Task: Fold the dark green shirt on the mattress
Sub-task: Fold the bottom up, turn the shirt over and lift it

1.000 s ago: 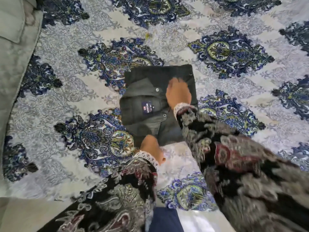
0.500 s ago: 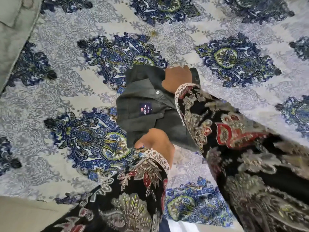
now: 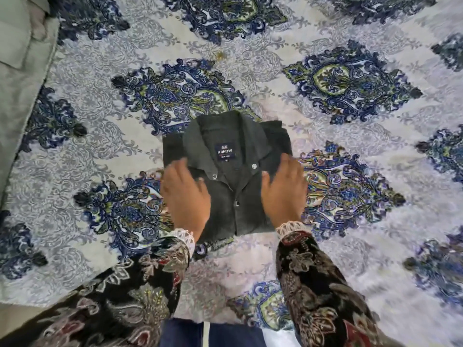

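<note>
On the blue-and-grey paisley-printed mattress sheet [image 3: 350,221], our dark green buttoned shirt [image 3: 233,186] lies mid-scene as a compact rectangle, collar far. Our left hand [image 3: 185,196] and right hand [image 3: 284,191] lie flat, fingers apart, gripping nothing. We should smooth outward evenly, keeping edges square.

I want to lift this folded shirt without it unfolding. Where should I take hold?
Probably slide both hands under the left and right folded edges of the dark green shirt, palms up. It lies as a flat, compact rectangle, collar on top; gripping the collar would likely let the layers fall open.
</note>
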